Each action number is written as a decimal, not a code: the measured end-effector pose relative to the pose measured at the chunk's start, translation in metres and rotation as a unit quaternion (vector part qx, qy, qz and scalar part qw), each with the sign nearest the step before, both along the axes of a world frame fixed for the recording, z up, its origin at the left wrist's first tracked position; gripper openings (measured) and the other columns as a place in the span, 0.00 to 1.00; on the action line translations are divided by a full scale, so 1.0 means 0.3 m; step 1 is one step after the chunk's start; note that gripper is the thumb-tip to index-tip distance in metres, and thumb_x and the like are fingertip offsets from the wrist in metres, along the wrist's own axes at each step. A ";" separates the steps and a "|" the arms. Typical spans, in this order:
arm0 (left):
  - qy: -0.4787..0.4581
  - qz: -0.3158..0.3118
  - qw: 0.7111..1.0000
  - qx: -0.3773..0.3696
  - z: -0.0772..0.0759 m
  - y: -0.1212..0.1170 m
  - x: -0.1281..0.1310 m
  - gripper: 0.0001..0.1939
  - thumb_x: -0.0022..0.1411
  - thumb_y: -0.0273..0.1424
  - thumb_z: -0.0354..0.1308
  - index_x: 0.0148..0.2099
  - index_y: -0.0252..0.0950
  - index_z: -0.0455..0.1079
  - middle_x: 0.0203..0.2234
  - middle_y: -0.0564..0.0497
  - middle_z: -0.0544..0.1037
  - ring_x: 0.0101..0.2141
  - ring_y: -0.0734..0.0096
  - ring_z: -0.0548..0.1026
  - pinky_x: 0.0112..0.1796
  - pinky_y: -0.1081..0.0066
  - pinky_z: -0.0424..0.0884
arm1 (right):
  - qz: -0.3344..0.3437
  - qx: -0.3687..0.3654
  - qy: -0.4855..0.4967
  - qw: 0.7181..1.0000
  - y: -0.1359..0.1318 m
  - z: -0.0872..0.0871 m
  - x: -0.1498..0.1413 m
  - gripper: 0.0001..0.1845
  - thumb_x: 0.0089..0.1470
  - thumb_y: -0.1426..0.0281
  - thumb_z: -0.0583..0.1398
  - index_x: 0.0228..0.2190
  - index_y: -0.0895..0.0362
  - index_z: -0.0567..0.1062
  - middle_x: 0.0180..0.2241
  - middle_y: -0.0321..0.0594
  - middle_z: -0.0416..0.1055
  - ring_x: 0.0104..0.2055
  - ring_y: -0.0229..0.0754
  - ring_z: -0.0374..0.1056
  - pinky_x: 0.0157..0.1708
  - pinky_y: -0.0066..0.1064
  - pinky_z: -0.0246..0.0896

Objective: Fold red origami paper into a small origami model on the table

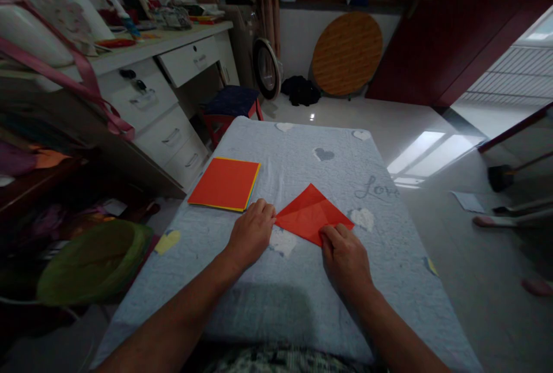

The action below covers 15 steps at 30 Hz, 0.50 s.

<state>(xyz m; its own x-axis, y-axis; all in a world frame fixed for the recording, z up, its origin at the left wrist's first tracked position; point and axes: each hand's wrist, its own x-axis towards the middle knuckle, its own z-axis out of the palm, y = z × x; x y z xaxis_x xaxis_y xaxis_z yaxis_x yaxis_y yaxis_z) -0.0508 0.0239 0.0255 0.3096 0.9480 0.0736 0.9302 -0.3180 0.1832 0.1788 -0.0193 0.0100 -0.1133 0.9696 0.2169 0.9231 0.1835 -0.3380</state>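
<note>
A sheet of red paper [310,212], set cornerwise and showing crease lines, lies on the cloth-covered table. My left hand [254,224] is closed at the sheet's left corner, pinching its tip. The fingers of my right hand [344,249] are bunched together on the near edge of the same paper, right of its middle; the near corner there is partly hidden under them. Left of the sheet, beyond my left hand, rests a stack of coloured paper [224,183] with a red sheet on top and yellow and blue edges showing beneath.
A pale blue cloth with hearts covers the table [276,148]. At left stand a green bin [95,263] and a white desk [155,114] with drawers. A stool [231,102] sits past the far left corner, near a washing machine [265,68] with its door ajar.
</note>
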 end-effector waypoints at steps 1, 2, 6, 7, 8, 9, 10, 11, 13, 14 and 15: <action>-0.005 0.001 1.000 0.020 -0.001 -0.011 0.001 0.07 0.70 0.26 0.48 0.43 0.35 0.68 0.39 0.46 0.72 0.41 0.61 0.71 0.45 0.62 0.70 | -0.001 0.001 -0.003 1.000 0.000 -0.001 -0.001 0.11 0.61 0.74 0.54 0.32 0.56 0.76 0.28 0.39 0.68 0.31 0.41 0.64 0.33 0.30 0.52; -0.008 -0.005 0.999 0.041 0.000 -0.027 0.005 0.08 0.70 0.26 0.48 0.44 0.35 0.69 0.40 0.45 0.73 0.41 0.60 0.71 0.45 0.61 0.71 | -0.002 0.002 -0.005 1.000 0.001 -0.001 -0.001 0.11 0.61 0.75 0.54 0.32 0.57 0.76 0.28 0.39 0.68 0.31 0.41 0.64 0.33 0.31 0.52; -0.018 -0.137 0.984 0.114 0.006 -0.135 0.047 0.15 0.71 0.26 0.45 0.54 0.32 0.68 0.49 0.41 0.76 0.48 0.57 0.73 0.49 0.58 0.69 | 0.004 0.010 -0.008 1.000 0.002 -0.002 -0.002 0.10 0.61 0.75 0.54 0.32 0.57 0.75 0.28 0.39 0.68 0.31 0.41 0.64 0.34 0.31 0.51; -0.024 -0.184 0.976 0.110 0.006 -0.165 0.061 0.17 0.71 0.28 0.46 0.58 0.32 0.66 0.54 0.41 0.74 0.53 0.58 0.71 0.53 0.59 0.67 | 0.005 0.013 -0.010 1.000 0.003 -0.002 -0.002 0.11 0.62 0.75 0.54 0.31 0.57 0.75 0.28 0.39 0.68 0.31 0.41 0.64 0.34 0.31 0.51; -0.028 -0.220 0.971 0.088 0.004 -0.191 0.075 0.20 0.72 0.33 0.47 0.62 0.32 0.63 0.59 0.41 0.70 0.58 0.57 0.67 0.57 0.58 0.64 | 0.007 0.014 -0.011 1.000 0.002 -0.002 -0.002 0.11 0.62 0.75 0.54 0.31 0.57 0.75 0.28 0.39 0.68 0.31 0.41 0.64 0.33 0.31 0.51; -0.032 -0.248 0.966 0.064 0.001 -0.212 0.087 0.26 0.71 0.40 0.49 0.65 0.32 0.59 0.63 0.42 0.66 0.62 0.57 0.63 0.60 0.59 0.61 | 0.007 0.016 -0.013 1.000 0.002 -0.002 -0.002 0.11 0.62 0.75 0.54 0.31 0.57 0.75 0.28 0.39 0.68 0.31 0.42 0.64 0.33 0.31 0.51; -0.031 -0.254 0.966 0.041 -0.004 -0.226 0.096 0.32 0.70 0.46 0.50 0.67 0.31 0.56 0.65 0.42 0.63 0.64 0.57 0.60 0.62 0.59 0.58 | 0.006 0.016 -0.013 1.000 0.002 -0.001 -0.002 0.11 0.62 0.75 0.54 0.30 0.57 0.74 0.28 0.39 0.68 0.31 0.42 0.64 0.33 0.31 0.51; -0.030 -0.250 0.968 0.019 -0.010 -0.234 0.101 0.37 0.68 0.51 0.50 0.69 0.31 0.53 0.66 0.41 0.61 0.66 0.58 0.58 0.63 0.59 0.56 | 0.007 0.017 -0.013 1.000 0.001 -0.001 -0.001 0.11 0.62 0.75 0.54 0.30 0.56 0.74 0.28 0.39 0.68 0.31 0.41 0.64 0.33 0.31 0.51; -0.030 -0.239 0.970 -0.021 -0.021 -0.235 0.101 0.42 0.66 0.56 0.47 0.70 0.32 0.49 0.68 0.41 0.57 0.67 0.58 0.54 0.65 0.59 0.51 | 0.008 0.017 -0.014 1.000 0.001 -0.001 -0.001 0.11 0.62 0.75 0.54 0.29 0.56 0.74 0.28 0.39 0.68 0.30 0.41 0.64 0.33 0.31 0.51; -0.030 -0.235 0.971 -0.038 -0.026 -0.230 0.098 0.43 0.66 0.57 0.46 0.71 0.32 0.48 0.69 0.41 0.55 0.68 0.58 0.53 0.65 0.59 0.50 | 0.009 0.017 -0.016 1.000 0.000 -0.001 -0.001 0.11 0.62 0.75 0.54 0.29 0.56 0.74 0.28 0.39 0.69 0.30 0.41 0.64 0.33 0.31 0.51; -0.031 -0.233 0.970 -0.055 -0.029 -0.224 0.093 0.44 0.66 0.58 0.45 0.71 0.33 0.47 0.69 0.41 0.54 0.68 0.58 0.52 0.66 0.59 0.48 | 0.009 0.016 -0.018 1.000 0.000 0.000 -0.001 0.11 0.62 0.75 0.54 0.29 0.56 0.74 0.28 0.39 0.69 0.30 0.41 0.64 0.33 0.31 0.51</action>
